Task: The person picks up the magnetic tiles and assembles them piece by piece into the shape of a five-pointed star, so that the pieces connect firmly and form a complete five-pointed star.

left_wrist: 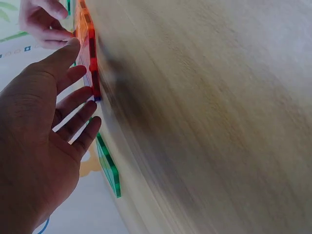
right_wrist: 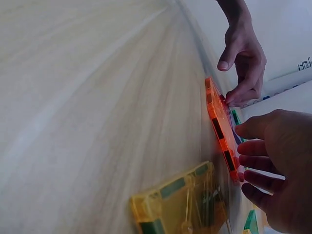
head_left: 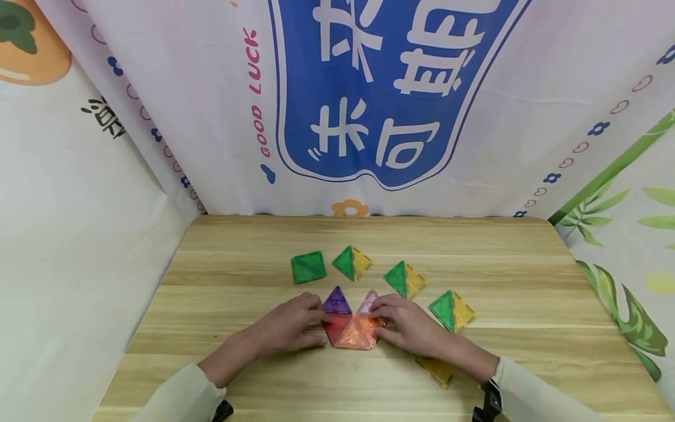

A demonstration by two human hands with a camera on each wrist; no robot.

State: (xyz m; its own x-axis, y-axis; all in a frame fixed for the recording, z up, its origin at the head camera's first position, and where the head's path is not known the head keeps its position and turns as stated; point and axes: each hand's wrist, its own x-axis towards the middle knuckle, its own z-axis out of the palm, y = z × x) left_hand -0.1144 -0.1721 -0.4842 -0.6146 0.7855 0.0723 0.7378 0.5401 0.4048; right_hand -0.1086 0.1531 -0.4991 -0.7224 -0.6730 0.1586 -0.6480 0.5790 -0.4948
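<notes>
Translucent magnetic tiles lie joined flat on the wooden table. A red triangle tile (head_left: 335, 328) forms the left side, with orange triangle tiles (head_left: 356, 335) beside it. Above these, a purple triangle tile (head_left: 336, 302) and a pink triangle tile (head_left: 367, 301) point away from me. My left hand (head_left: 289, 324) touches the left edge of the red tile with loosely extended fingers. From the other side my right hand (head_left: 413, 325) reaches over the right end, fingertips at the orange and pink tiles and partly covering them. In both wrist views the fingers look relaxed along the edges.
Farther back lies a green square tile (head_left: 308, 268). Several pairs of joined green triangles (head_left: 344, 263) and yellow triangles (head_left: 361, 263) run diagonally to the right. A yellow tile (head_left: 437, 371) lies partly under the right forearm. Printed cloth (head_left: 227, 181) hangs behind the table.
</notes>
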